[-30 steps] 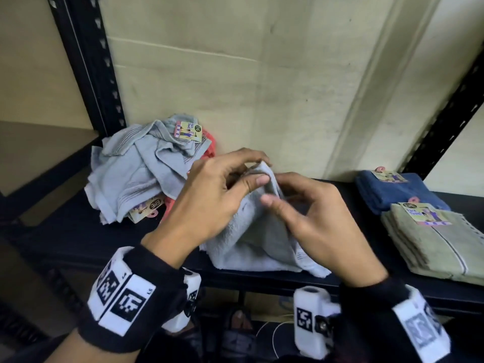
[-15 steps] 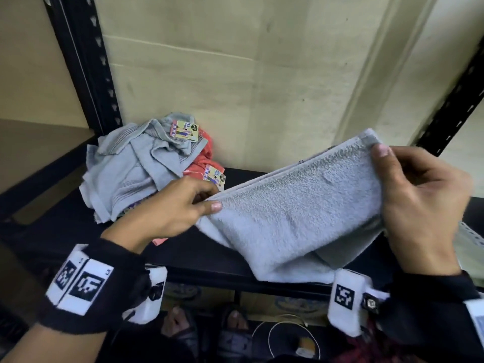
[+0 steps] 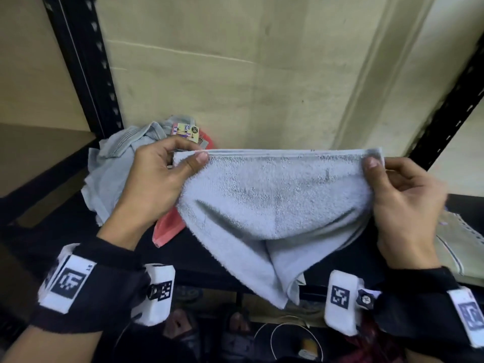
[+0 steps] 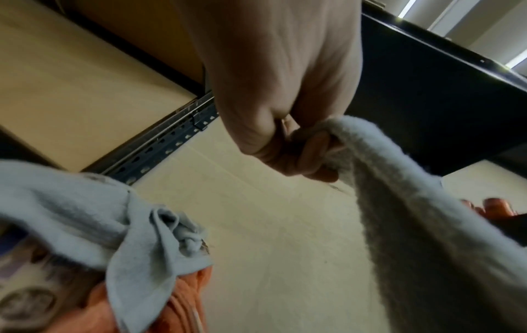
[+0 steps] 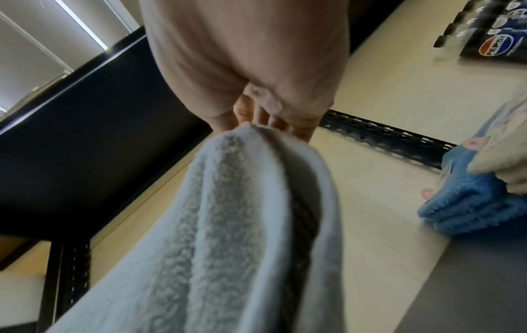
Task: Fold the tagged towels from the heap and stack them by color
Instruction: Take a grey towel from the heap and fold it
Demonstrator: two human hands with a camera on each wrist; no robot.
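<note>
Grey towel [image 3: 275, 195] now stretched level, hands wider apart, left hand [image 3: 157, 184] and right hand [image 3: 403, 203] pinching its top corners

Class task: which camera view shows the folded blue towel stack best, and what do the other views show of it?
The right wrist view: the folded blue towel stack sits plainly at the right, layers visible, beside a beige towel. The head and left wrist views do not show it.
</note>
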